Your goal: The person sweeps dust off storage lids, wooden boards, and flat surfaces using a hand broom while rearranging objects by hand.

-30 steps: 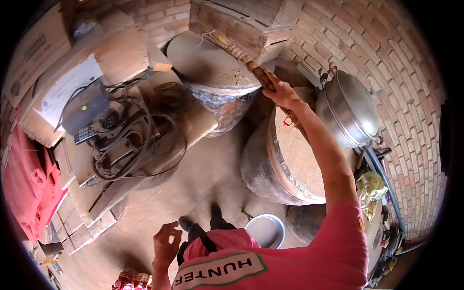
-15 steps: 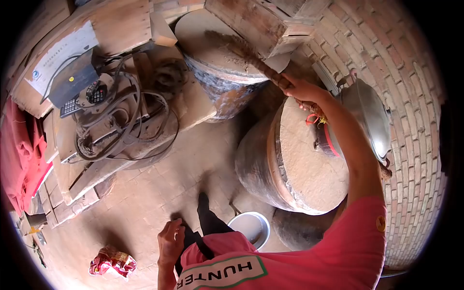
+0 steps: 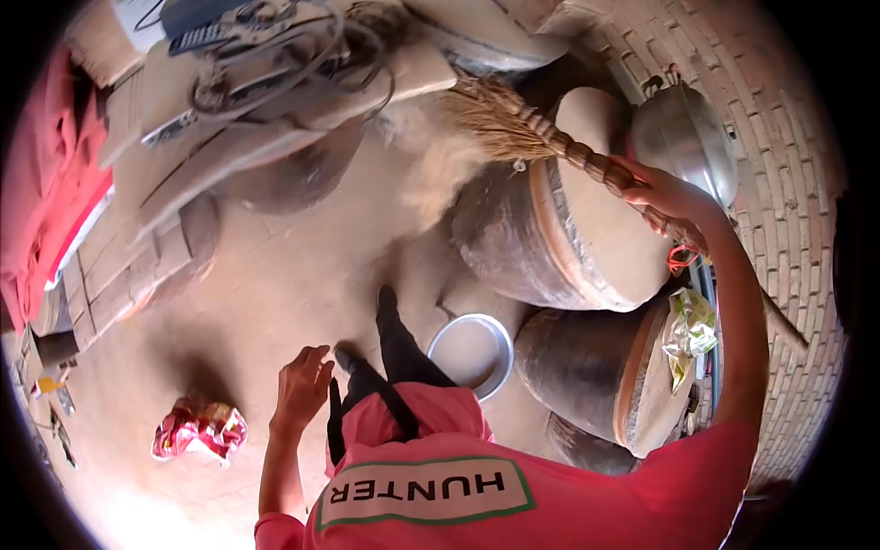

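Note:
My right hand [image 3: 662, 197] is wrapped around the handle of a straw hand broom [image 3: 587, 158]. The broom's bristles [image 3: 486, 115] fan out over the gap beside a large clay jar [image 3: 504, 238] with a dusty, flat round lid [image 3: 610, 225]. Red string hangs near the handle's end. A pale cloud of dust [image 3: 438, 170] floats below the bristles. My left hand [image 3: 302, 385] hangs at my side, fingers loosely bent and slightly apart, with nothing in it.
A second jar [image 3: 582, 371] carries a crumpled wrapper [image 3: 687, 335]. Close to my legs is a metal basin [image 3: 502, 362]. A lidded metal pot [image 3: 683, 137] stands by the brick wall [image 3: 779, 183]. Boards with coiled cables [image 3: 344, 55] lie at left; a red bag [image 3: 200, 431] is on the floor.
My right hand has drawn the broom off the far jar's lid, back and rightward. Dust now hangs in the air. The view has tipped down, and my left hand has shifted slightly.

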Demonstrator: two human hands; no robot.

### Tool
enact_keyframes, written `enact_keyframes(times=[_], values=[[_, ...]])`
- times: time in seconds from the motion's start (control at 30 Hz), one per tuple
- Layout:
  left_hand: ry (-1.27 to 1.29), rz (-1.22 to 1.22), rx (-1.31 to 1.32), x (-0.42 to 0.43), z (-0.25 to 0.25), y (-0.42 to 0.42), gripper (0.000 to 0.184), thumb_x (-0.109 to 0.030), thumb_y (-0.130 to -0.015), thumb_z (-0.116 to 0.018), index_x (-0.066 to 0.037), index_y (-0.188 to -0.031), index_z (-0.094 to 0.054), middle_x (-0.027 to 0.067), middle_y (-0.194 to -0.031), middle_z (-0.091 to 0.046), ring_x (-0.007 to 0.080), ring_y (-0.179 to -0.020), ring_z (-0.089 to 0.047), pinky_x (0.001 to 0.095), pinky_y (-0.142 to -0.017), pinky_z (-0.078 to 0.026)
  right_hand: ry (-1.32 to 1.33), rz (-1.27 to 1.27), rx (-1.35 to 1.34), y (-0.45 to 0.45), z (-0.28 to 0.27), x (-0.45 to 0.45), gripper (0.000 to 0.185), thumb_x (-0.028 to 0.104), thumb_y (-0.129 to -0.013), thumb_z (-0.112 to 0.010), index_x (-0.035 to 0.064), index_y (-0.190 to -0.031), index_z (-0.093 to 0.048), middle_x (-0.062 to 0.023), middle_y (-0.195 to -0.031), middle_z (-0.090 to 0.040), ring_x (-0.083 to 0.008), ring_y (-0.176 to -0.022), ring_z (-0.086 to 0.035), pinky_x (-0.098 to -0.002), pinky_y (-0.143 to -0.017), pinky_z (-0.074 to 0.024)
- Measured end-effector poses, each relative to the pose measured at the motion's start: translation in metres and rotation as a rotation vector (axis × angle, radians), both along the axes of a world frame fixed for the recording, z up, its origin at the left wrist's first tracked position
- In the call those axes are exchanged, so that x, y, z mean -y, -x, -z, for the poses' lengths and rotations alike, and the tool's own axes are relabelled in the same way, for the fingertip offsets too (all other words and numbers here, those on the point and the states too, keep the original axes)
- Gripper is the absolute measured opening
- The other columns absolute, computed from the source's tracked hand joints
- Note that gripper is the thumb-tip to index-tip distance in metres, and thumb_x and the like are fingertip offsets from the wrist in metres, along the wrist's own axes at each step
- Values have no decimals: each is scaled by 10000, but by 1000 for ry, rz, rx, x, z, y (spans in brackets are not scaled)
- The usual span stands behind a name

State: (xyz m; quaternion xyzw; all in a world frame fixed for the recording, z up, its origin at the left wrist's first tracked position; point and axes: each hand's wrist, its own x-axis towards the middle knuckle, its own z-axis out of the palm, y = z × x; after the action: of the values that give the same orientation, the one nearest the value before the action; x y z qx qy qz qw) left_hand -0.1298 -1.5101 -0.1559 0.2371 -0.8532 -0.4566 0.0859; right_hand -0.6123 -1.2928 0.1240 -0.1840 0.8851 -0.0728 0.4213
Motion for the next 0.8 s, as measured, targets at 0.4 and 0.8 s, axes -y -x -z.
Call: enact_keyframes(times=[0.4, 0.8], values=[[-2, -75, 181, -15, 30, -88, 212, -47, -843, -634, -6, -1049, -603, 209, -931, -648, 374, -746, -649, 431, -641, -519, 271, 239, -202, -37, 26, -36, 675, 243, -943, -569, 300, -1519, -223, -6, -712, -481, -93, -514, -478, -272, -443, -439], [35, -140, 245, -24, 32, 14, 221, -61, -818, -643, -4, -1030, -621, 204, -929, -645, 369, -756, -643, 459, -663, -506, 341, -38, -587, 141, 45, 38, 733, 310, -897, -602, 212, -1517, -223, -164, -893, -658, -222, -543, -615, -362, -537, -533]])
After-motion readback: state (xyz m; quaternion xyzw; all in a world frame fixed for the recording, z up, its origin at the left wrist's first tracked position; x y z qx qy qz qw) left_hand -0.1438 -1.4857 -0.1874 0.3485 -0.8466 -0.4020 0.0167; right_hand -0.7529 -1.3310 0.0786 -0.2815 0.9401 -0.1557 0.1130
